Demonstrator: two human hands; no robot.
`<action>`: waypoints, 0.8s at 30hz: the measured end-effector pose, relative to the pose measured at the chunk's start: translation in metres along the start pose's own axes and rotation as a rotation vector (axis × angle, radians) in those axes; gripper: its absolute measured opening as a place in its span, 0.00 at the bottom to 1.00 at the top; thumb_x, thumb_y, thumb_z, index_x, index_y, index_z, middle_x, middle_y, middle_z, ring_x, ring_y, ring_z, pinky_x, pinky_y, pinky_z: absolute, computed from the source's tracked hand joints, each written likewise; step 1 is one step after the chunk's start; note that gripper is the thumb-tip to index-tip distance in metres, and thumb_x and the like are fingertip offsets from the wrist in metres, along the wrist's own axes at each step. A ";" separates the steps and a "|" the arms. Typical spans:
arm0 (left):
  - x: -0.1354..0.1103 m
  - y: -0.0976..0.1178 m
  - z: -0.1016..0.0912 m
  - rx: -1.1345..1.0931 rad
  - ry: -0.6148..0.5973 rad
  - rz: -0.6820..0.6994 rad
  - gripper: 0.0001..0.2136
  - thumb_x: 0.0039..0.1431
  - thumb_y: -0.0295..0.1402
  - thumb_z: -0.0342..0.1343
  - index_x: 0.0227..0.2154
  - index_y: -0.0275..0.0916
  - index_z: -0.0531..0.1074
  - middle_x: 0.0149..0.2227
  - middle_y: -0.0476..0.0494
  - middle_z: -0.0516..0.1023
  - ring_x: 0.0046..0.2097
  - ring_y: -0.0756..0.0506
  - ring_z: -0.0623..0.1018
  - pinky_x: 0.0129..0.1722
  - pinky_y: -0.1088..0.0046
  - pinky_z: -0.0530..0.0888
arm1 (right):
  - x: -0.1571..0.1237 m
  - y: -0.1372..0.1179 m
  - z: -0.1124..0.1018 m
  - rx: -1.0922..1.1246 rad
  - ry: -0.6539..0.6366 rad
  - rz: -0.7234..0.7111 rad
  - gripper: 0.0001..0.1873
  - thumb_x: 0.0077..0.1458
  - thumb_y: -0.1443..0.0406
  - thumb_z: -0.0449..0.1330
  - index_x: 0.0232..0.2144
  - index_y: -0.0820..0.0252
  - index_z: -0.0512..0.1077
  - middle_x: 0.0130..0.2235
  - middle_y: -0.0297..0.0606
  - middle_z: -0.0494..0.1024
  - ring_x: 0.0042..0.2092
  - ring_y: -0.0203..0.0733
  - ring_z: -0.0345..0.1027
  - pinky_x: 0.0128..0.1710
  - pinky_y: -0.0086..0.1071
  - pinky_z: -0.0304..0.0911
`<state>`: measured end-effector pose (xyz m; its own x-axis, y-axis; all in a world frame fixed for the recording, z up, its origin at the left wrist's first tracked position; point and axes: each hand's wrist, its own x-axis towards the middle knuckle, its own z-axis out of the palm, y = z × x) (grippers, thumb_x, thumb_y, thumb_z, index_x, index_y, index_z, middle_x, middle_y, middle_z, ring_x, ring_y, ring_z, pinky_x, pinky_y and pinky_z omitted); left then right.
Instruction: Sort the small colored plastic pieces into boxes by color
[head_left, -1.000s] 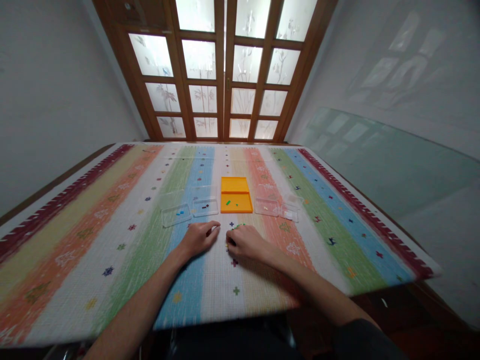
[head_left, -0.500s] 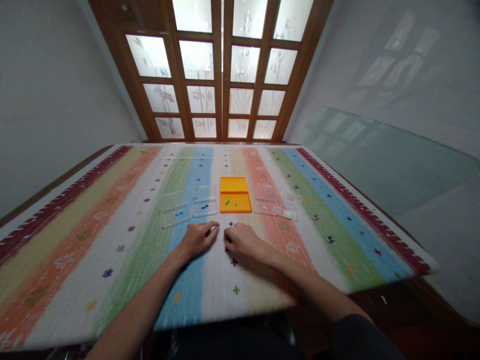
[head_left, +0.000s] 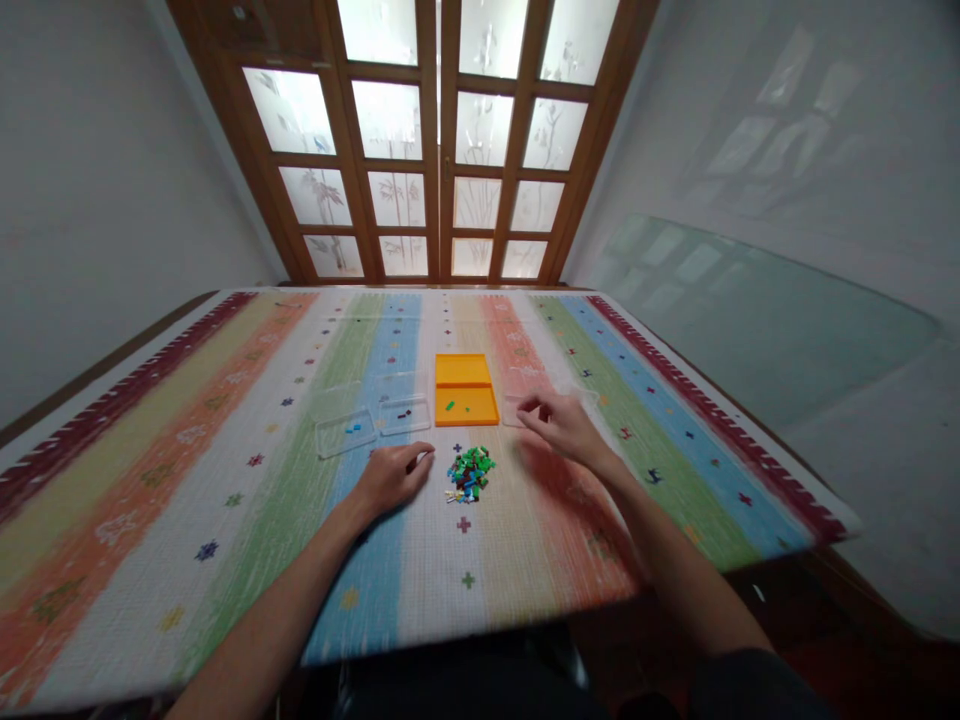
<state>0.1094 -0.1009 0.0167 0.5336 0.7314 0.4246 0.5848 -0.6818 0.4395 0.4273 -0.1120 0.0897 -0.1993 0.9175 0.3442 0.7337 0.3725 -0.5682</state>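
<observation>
A heap of small toy building bricks [head_left: 471, 474] in green, brown, blue and white lies on the striped cloth between my hands. My left hand [head_left: 391, 474] rests on the cloth just left of the heap, fingers loosely bent with a small gap to the thumb and nothing visible in them. Up and to the right, my right hand [head_left: 561, 424] is at the right-hand clear box [head_left: 511, 410], covering much of it. Its thumb and finger are pinched together; anything between them is too small to make out.
Beyond the heap stands an open orange box [head_left: 466, 421] with a few green pieces inside. Left of it are a clear box [head_left: 405, 430] with dark pieces and another clear box [head_left: 346, 450] with blue ones. A glass sheet [head_left: 750, 290] leans at the right wall.
My right hand has moved right and away from me, from over the brick heap to the right-hand clear box, uncovering the heap. My left hand has stayed put.
</observation>
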 end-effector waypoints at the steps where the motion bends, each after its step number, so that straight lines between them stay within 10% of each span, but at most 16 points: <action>1: 0.000 0.000 0.000 0.000 0.001 0.001 0.14 0.67 0.35 0.50 0.41 0.35 0.80 0.21 0.49 0.75 0.22 0.51 0.71 0.27 0.76 0.64 | -0.001 0.010 -0.010 -0.047 0.030 0.021 0.07 0.58 0.63 0.59 0.32 0.60 0.75 0.29 0.36 0.79 0.25 0.35 0.67 0.29 0.29 0.59; 9: 0.000 -0.003 0.002 -0.003 -0.012 -0.019 0.13 0.67 0.35 0.50 0.40 0.36 0.80 0.20 0.50 0.74 0.21 0.51 0.70 0.26 0.76 0.63 | -0.016 0.067 -0.041 -0.456 -0.057 0.201 0.08 0.54 0.68 0.59 0.32 0.58 0.80 0.34 0.41 0.84 0.36 0.44 0.77 0.37 0.32 0.63; 24: 0.000 -0.003 0.001 -0.007 -0.010 -0.024 0.14 0.67 0.36 0.50 0.39 0.37 0.80 0.21 0.49 0.75 0.21 0.50 0.71 0.27 0.76 0.65 | -0.017 0.072 -0.030 -0.655 -0.208 0.350 0.14 0.58 0.69 0.58 0.42 0.58 0.82 0.40 0.46 0.84 0.42 0.48 0.77 0.35 0.33 0.62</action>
<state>0.1081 -0.0984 0.0149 0.5256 0.7479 0.4054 0.5934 -0.6638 0.4553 0.5033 -0.1054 0.0655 0.0452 0.9981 0.0415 0.9983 -0.0437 -0.0379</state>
